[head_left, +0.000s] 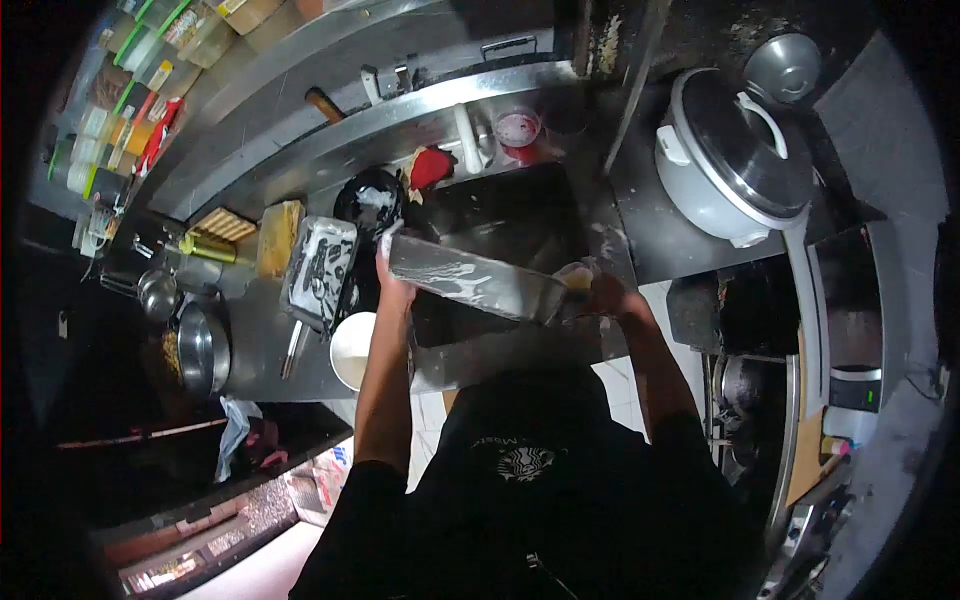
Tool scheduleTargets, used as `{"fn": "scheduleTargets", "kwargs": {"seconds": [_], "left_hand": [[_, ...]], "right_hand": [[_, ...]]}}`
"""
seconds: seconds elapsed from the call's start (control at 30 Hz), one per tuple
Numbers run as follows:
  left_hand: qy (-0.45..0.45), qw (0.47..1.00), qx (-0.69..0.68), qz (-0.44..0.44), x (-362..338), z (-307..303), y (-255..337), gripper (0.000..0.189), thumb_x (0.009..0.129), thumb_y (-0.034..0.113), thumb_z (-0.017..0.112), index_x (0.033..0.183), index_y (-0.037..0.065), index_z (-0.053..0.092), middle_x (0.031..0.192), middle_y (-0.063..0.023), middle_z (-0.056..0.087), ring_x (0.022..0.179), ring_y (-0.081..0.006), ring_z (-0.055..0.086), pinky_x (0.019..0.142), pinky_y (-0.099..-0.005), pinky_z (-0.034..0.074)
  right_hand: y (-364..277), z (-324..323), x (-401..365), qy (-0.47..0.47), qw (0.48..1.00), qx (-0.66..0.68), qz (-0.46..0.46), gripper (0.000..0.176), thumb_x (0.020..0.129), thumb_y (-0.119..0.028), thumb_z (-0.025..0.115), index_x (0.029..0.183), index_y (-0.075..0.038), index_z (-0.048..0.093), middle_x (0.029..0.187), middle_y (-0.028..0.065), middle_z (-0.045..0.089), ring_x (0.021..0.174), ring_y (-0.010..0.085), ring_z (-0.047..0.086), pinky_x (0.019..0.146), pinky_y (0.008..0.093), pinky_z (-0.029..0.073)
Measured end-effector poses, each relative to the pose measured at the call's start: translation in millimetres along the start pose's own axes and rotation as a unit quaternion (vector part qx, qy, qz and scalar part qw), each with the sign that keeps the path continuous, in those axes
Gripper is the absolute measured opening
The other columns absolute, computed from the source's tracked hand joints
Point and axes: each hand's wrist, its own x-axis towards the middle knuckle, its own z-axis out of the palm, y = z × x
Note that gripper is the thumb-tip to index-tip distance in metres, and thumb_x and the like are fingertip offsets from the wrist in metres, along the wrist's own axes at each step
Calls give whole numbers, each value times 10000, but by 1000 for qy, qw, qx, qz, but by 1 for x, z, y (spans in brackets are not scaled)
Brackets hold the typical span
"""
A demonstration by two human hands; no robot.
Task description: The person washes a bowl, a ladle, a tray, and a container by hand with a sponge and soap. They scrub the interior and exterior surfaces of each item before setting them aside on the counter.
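Note:
A deep rectangular metal pan (470, 282), streaked with white suds, is tilted over the sink (500, 205). My left hand (393, 268) grips its left end, with foam on the fingers. At the opposite end is my right hand (605, 296), closed and in shadow, beside the pan's rim. Against its fingers shows a pale yellowish sponge-like thing (574, 275), partly hidden. Left of the pan, a sudsy rectangular tray (320, 265) and a black pan (368, 200) with foam lie on the counter. A white tub (353, 350) stands near my left forearm.
Behind the sink are a white faucet (467, 135), a red cloth-like item (431, 167) and a red-tinted cup (517, 130). A large lidded cooker (735, 155) stands on the right. Metal bowls (203, 345) sit at left. Lidded containers (130, 110) line the upper-left shelf.

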Motion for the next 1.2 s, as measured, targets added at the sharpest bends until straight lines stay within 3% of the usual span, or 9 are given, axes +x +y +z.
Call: {"fn": "scheduleTargets", "kwargs": {"seconds": [0.1,0.27,0.43,0.53,0.7,0.77,0.9,1.07,1.2], "left_hand": [[-1,979,180,90,-6,11,15,329,927,347,571,1144,102,610,912,-43,578,838,-177,572,772,-350,486],[-77,895,427,104,-39,71,45,507,920,312,610,485,90,473,474,25,447,465,-81,374,454,-303,301],[-216,533,696,430,-67,84,-8,376,872,340,567,662,42,656,629,-226,595,622,-359,637,557,-459,476],[-258,554,687,394,-68,79,9,401,902,321,550,627,42,635,546,-162,562,553,-296,608,539,-430,463],[-57,949,267,156,-34,35,21,304,926,269,545,765,20,611,593,-90,479,592,-154,501,589,-367,448],[23,992,87,85,-7,-5,-15,351,916,309,578,1083,3,617,746,-99,553,615,-172,549,610,-332,455],[-171,668,613,386,-25,20,-39,294,945,280,511,1007,28,648,705,-129,567,630,-214,515,622,-372,428],[-237,655,662,276,-66,69,5,279,905,255,536,1018,25,647,754,-164,635,623,-278,597,559,-449,428],[-241,614,601,451,-27,20,42,193,911,203,547,855,29,610,676,-163,623,570,-351,585,501,-437,422]], "right_hand": [[-28,-3,-35,85,906,347,-226,435,777,-304,720,1115,-49,623,1031,116,677,907,280,643,856,346,473],[-105,-4,-35,146,978,60,-139,434,836,-321,680,1203,-97,621,992,120,683,866,329,659,789,374,517],[-153,45,-3,447,884,-61,-122,248,835,-302,678,965,-92,700,815,122,672,738,310,663,674,368,506],[-159,41,5,525,843,38,-113,207,841,-287,671,850,-84,708,721,106,653,671,296,654,603,374,500],[-157,22,-12,576,788,85,-200,133,776,-172,699,871,-78,700,745,99,650,690,288,643,591,382,497],[-139,23,-4,556,789,-88,-247,197,739,-137,712,924,-73,691,826,120,658,769,308,644,657,390,496],[-116,60,21,492,851,-137,-123,322,687,-197,731,961,-39,673,865,189,653,840,388,617,722,455,467],[-143,41,-6,495,863,-32,-97,340,759,-214,658,1033,-13,635,1024,142,641,906,282,611,810,393,454],[-68,38,12,559,799,126,-181,272,802,-49,587,1068,-18,636,1115,105,641,1052,272,583,980,439,359]]}}
